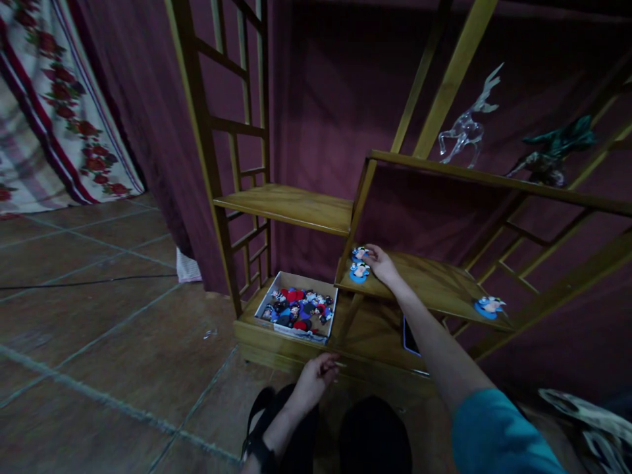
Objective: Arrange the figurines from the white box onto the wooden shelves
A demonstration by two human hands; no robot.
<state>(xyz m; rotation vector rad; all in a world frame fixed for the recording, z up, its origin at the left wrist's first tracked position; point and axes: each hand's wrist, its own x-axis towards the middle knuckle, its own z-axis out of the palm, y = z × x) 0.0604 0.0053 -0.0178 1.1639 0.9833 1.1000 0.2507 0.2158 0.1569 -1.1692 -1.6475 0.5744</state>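
My right hand (381, 264) reaches to the left end of the middle shelf, its fingers closed on the edge of a small blue-and-white figurine (360, 253). Just in front of it stands a similar figurine (359, 271) on a round blue base. Another blue-based figurine (489, 306) sits at the shelf's right end. My left hand (315, 378) hovers over my knees, below the open cardboard box (330, 327), with loosely bent fingers apart and no held object visible. Several small red, blue and black figures (298, 309) lie jumbled in the box.
The wooden display shelf (291, 205) has uprights and lattice bars around my reach. A clear deer ornament (464, 135) and a dark green ornament (548, 151) stand on the upper right shelf. A purple-edged flat object (409, 336) rests below. A cable (99, 282) crosses the floor.
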